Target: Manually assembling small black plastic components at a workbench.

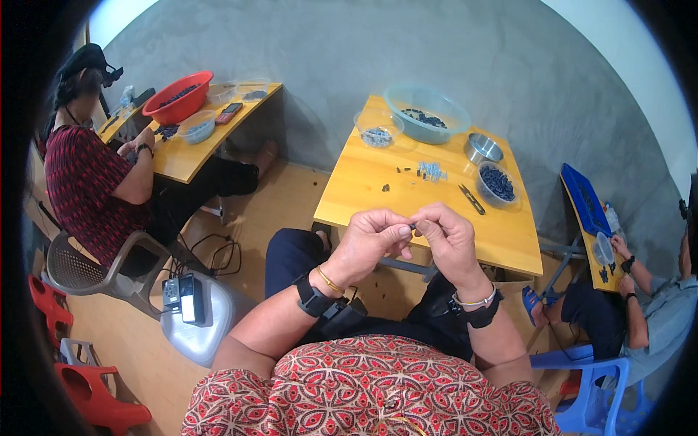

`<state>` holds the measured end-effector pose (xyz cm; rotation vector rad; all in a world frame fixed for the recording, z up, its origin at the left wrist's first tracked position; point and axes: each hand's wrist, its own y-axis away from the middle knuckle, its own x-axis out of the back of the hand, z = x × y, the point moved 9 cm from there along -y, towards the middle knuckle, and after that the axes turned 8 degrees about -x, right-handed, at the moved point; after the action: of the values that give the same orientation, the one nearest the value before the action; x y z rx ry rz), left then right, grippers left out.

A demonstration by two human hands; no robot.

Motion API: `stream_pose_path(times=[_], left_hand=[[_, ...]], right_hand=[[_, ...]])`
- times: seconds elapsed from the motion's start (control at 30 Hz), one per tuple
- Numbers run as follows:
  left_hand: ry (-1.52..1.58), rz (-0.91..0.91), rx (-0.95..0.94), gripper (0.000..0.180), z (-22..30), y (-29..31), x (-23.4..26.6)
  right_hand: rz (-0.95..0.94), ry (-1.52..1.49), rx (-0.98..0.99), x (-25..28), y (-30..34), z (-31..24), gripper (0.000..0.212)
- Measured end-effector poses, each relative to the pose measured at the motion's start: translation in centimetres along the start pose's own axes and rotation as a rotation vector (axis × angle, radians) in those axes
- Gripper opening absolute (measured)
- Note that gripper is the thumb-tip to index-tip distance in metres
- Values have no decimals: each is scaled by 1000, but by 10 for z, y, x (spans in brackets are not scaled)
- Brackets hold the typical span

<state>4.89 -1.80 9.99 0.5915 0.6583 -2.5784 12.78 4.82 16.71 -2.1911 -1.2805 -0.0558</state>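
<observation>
Working in the head view, the only one: you've got a small dark part (413, 227) between both hands' fingertips, up in front of the table's near edge, with your left hand (371, 243) and right hand (447, 236) both in a narrow thumb-and-finger pinch on it. Can't tell if a second piece hides in there. Main risk, I'd say: it slips, since so little surface shows between your fingers, and this near the edge it could drop into your lap or onto the floor, where dark specks (315, 183) lie. A low sweep forward could scatter the pale pieces (432, 171) and the loose black bits (385, 187). Right side's tight: black snips (472, 199) lie just beyond your right hand, with a clear tub (502, 201) of dark parts beside them and a metal bowl (476, 152) behind; reaching that way without looking might knock the snips or catch a rim. Far side is limited by the big basin (458, 120) and a clear bowl (393, 129). Best open room is the yellow tabletop (349, 192) at front left, but its left edge has no lip that I can see.
</observation>
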Motion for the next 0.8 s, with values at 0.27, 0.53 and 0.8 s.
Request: stream_pose_path(times=[0.27,0.53,0.8], left_hand=[[249,30,53,11,-8,2,3],[260,48,64,10,-6,3,1],[222,70,31,9,-6,4,1]], right_hand=[[-51,-105,-91,-3,3,9,23],[-50,296,52,-6,5,-15,28],[-49,506,229,-17,14,-24,41]])
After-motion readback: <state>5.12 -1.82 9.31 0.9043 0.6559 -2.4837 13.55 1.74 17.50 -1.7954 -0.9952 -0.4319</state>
